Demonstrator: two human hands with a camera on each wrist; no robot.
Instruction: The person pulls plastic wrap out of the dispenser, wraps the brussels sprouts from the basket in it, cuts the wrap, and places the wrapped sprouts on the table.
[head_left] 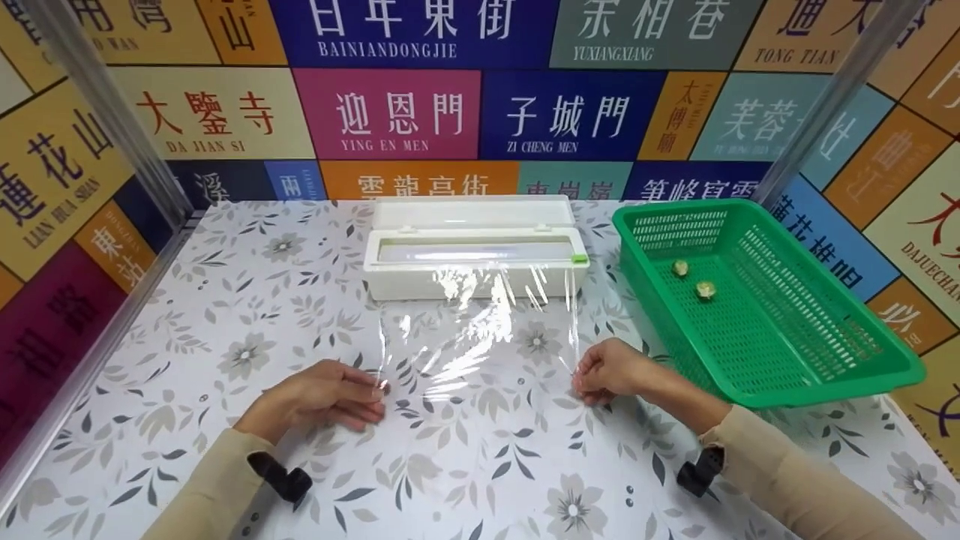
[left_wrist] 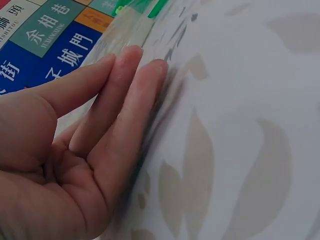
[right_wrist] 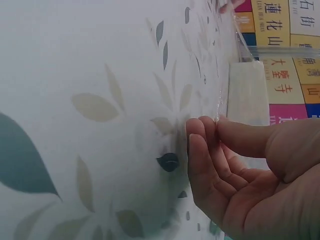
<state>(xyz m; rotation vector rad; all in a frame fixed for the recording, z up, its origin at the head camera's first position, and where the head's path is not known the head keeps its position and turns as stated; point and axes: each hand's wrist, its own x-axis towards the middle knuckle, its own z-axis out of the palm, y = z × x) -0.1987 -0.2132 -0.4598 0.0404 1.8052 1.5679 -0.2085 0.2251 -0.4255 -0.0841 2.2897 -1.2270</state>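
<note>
A sheet of clear plastic wrap (head_left: 465, 352) stretches toward me from a white wrap dispenser box (head_left: 472, 283), whose lid (head_left: 472, 212) stands raised at the back. At the sheet's near left corner, my left hand (head_left: 330, 394) pinches the film between thumb and fingertips. My right hand (head_left: 611, 371) pinches the near right corner in the same way. In the right wrist view, the film's edge (right_wrist: 220, 102) runs up from between thumb and fingers. A small green slider (head_left: 579, 259) sits at the right end of the dispenser's front edge.
A green plastic basket (head_left: 787, 322) stands at the right, holding two small gold-wrapped balls (head_left: 705, 290). A floral cloth (head_left: 247, 352) covers the table. Clear posts (head_left: 112, 112) rise at the sides, before a wall of coloured sign panels (head_left: 386, 112).
</note>
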